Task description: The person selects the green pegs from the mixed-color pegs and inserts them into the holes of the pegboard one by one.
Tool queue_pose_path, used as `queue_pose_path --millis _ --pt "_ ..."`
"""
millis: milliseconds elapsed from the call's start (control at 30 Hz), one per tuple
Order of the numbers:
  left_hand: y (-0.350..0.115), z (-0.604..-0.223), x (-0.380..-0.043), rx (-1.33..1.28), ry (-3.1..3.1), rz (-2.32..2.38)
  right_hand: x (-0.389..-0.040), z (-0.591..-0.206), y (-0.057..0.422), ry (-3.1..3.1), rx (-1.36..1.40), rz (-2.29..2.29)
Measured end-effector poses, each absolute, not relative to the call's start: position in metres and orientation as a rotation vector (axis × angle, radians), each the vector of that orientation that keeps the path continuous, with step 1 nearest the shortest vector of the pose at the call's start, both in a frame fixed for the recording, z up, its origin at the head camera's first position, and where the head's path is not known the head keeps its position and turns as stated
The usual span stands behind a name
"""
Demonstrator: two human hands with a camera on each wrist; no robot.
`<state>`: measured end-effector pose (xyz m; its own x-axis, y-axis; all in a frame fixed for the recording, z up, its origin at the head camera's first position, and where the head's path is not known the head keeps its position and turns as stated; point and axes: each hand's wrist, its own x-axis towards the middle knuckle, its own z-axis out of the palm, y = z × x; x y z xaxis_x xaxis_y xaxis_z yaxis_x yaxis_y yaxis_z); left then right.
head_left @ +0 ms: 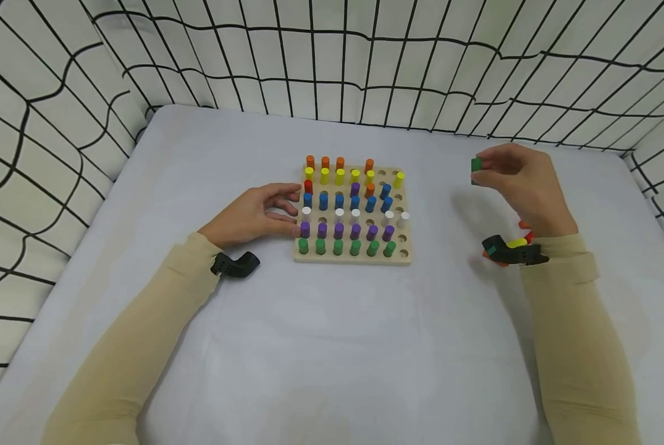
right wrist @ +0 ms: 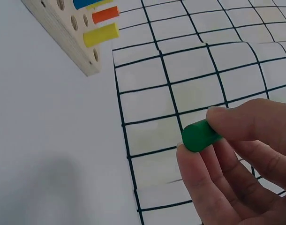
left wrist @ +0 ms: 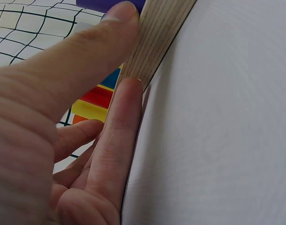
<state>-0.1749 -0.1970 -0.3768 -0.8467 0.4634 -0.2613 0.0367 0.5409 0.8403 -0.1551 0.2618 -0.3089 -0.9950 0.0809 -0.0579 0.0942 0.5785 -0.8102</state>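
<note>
A light wooden peg board [head_left: 354, 260] lies flat on the table, its upright cylinder pegs standing in rows of orange, yellow, blue, white, purple and green. One row mixes a red peg [head_left: 308, 186] with purple, orange and blue ones. My left hand [head_left: 254, 213] rests against the board's left side; in the left wrist view the thumb and index fingertip touch its layered edge [left wrist: 157, 33]. To the right of the board, my right hand [head_left: 523, 182] pinches a green peg [head_left: 477, 170] between thumb and fingers, raised above the table. Its round end [right wrist: 193, 138] faces the right wrist camera.
Below the right wrist lie a few loose pieces, among them a yellow peg [head_left: 516, 243], partly hidden by the wrist camera [head_left: 512, 251]. Bare holes [head_left: 403, 253] show mostly along the board's right side. A white cloth with black grid lines [head_left: 320, 55] rises behind the table.
</note>
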Motion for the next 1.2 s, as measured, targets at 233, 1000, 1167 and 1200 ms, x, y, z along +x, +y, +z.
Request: queue_pose_path --millis 233,1000,1167,1200 --pt "-0.194 -0.376 -0.177 0.396 2.324 1.240 -0.151 -0.313 0.246 2.774 0.042 -1.504" --pt "-0.196 -0.377 -0.176 0.386 2.318 1.259 -0.114 -0.339 0.208 2.539 -0.136 -1.573" --pt "-0.196 -0.376 -0.175 0.390 2.317 1.265 -0.108 -0.342 0.200 2.484 -0.162 -1.588" --pt "-0.196 -0.376 -0.175 0.392 2.316 1.267 -0.107 -0.343 0.199 2.474 -0.160 -1.584"
